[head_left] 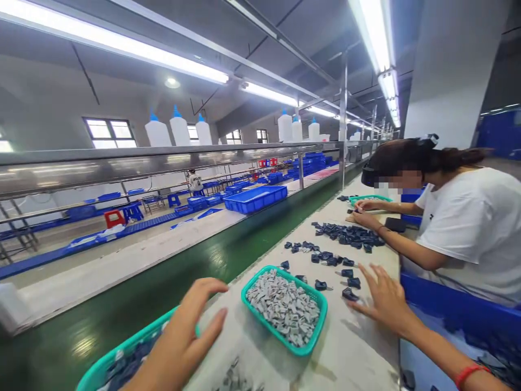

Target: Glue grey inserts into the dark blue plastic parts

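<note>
Both hands are open and empty: the left hand hovers over the near teal basket, while the right hand reaches flat toward a dark part on the counter, likely needing a pinch next.

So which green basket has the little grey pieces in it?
The green basket in the middle, between the two hands, is heaped with grey pieces. The other green basket, under the left hand, holds dark blue parts.

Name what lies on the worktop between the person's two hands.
In the head view, a teal basket of small grey parts sits between the left hand and the right hand, with bare worktop either side.
</note>
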A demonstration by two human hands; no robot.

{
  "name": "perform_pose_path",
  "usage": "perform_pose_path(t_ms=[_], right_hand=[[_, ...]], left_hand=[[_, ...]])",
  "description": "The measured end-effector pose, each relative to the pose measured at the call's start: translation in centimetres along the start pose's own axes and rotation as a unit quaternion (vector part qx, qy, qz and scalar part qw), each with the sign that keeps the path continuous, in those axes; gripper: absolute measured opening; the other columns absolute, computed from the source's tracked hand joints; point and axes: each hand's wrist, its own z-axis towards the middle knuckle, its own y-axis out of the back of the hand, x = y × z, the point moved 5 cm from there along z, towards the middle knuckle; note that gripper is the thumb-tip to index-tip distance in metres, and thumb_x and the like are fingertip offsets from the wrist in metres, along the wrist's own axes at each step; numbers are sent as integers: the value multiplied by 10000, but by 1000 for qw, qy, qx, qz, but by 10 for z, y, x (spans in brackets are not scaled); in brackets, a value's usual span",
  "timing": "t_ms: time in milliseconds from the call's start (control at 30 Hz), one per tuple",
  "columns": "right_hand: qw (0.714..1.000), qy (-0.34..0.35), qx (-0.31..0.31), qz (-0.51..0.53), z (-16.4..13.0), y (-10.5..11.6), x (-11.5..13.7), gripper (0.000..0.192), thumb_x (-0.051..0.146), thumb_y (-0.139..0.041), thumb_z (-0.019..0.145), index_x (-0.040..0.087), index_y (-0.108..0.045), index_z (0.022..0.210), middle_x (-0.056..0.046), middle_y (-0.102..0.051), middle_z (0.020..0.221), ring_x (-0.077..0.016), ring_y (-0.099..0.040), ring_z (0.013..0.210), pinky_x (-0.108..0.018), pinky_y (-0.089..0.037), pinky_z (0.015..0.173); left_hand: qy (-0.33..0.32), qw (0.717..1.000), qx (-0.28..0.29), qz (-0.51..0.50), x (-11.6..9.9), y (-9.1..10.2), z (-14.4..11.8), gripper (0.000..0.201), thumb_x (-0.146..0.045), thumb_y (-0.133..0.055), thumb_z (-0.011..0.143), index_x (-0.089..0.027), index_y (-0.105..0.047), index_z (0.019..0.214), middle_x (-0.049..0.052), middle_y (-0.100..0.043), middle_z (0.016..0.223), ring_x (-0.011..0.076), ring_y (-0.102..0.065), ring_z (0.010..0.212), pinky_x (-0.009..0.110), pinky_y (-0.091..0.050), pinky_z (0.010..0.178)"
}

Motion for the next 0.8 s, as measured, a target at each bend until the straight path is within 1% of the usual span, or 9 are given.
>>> perform_pose_path(t_ms=[67,133,167,267,367,467,567,667,800], right_hand=[[996,-13,78,-44,8,-17,-41,946,691,-714,414,240,-489,1215,-155,-372,1377,-459,-218,1317,-687,-105,1023],[986,-13,146,-75,22,-36,-64,886,646,-702,546,242,-436,1288,-128,-305,1443,-409,-186,1349,-663,-114,1045],[981,-8,175,-85,33,-45,-70,824,604,-674,636,233,-403,1320,-120,-256,1472,-389,-161,1361,-656,-109,1054],[963,27,250,-101,74,-67,-78,663,466,-613,784,236,-361,1352,-88,-177,1507,-353,-135,1374,-644,-99,1071],[943,73,307,-102,106,-85,-77,604,417,-619,798,235,-394,1328,-87,-222,1490,-341,-209,1353,-636,-175,1060],[930,130,332,-89,115,-98,-68,507,411,-610,808,215,-472,1256,-83,-334,1432,-303,-315,1307,-591,-255,1045],[932,164,315,-71,107,-104,-55,416,409,-586,827,204,-523,1183,-77,-418,1364,-256,-406,1235,-525,-328,1019],[945,149,283,-65,96,-104,-46,345,399,-570,839,191,-551,1114,-72,-485,1277,-212,-494,1119,-458,-413,945],[964,89,238,-78,85,-103,-40,305,404,-555,849,184,-563,1062,-58,-552,1146,-164,-554,967,-393,-470,849]], left_hand=[[-40,996,83,-6,-45,-48,64,317,-318,-380,888,-234,-469,1180,87,-530,1249,244,-495,1168,406,-414,985],[-69,985,157,5,-76,-102,119,447,-292,-534,830,-202,-443,1258,108,-488,1324,261,-466,1211,421,-405,1003],[-77,978,191,18,-85,-129,142,571,-299,-618,790,-195,-403,1309,127,-417,1400,300,-431,1244,483,-392,1005],[-48,950,299,81,-94,-205,196,576,-298,-608,828,-246,-372,1351,116,-326,1479,361,-399,1267,606,-396,962],[4,911,387,141,-86,-257,222,567,-287,-607,832,-253,-379,1351,116,-325,1483,374,-386,1279,630,-394,961],[11,893,418,167,-75,-280,232,568,-291,-602,836,-250,-373,1354,119,-331,1479,369,-402,1269,623,-405,955],[-41,901,402,155,-66,-282,236,505,-300,-588,845,-231,-420,1316,115,-403,1428,336,-464,1214,583,-432,935],[-88,919,361,135,-60,-277,239,422,-307,-584,847,-207,-490,1246,105,-501,1332,299,-530,1135,538,-465,898],[-100,938,312,116,-60,-274,242,351,-302,-575,855,-192,-532,1185,95,-570,1234,253,-600,1012,475,-518,821]])
